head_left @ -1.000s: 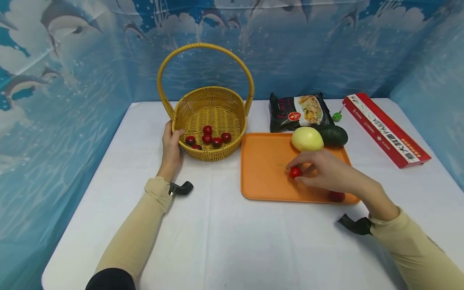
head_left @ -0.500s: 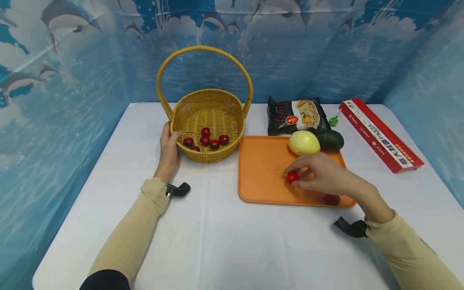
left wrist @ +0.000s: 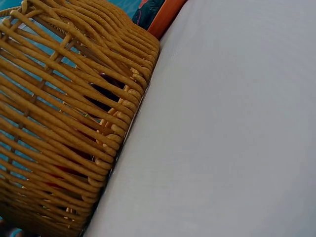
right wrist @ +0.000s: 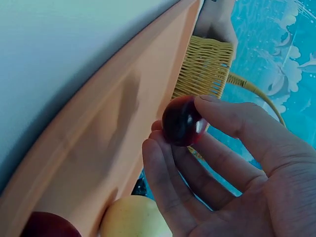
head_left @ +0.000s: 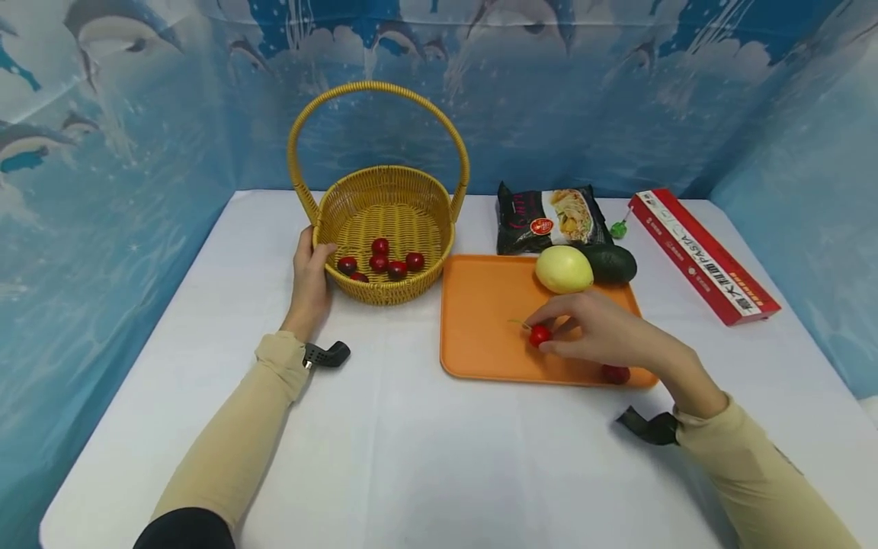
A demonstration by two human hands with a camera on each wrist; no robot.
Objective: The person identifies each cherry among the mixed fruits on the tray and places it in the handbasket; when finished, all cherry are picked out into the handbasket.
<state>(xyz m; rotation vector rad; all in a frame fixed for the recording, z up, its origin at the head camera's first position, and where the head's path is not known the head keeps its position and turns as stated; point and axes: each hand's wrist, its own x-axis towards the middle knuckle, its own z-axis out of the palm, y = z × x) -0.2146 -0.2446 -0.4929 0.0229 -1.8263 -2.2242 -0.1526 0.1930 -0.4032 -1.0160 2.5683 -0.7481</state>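
Observation:
My left hand (head_left: 311,278) grips the left side of a yellow wicker basket (head_left: 387,293), with the thumb over its rim. Several dark red cherries (head_left: 397,270) lie in the front part of the basket. Over the orange tray (head_left: 480,358), my right hand (head_left: 593,328) pinches a red cherry (head_left: 539,335) with a thin green stem between thumb and fingertips. The right wrist view shows this cherry (right wrist: 183,121) close up, glossy and dark. Beneath the right wrist, a dark red round fruit (head_left: 615,374) sits at the tray's near right corner.
A yellow lemon-like fruit (head_left: 564,269) and a dark green avocado-like fruit (head_left: 607,264) lie at the tray's back edge. Behind them is a black food packet (head_left: 549,219). A red pasta box (head_left: 706,255) and a small green item (head_left: 619,229) lie farther right.
The head view has shifted slightly, so everything appears a little farther left. Both hands keep their holds on the basket and the cherry, with little other movement.

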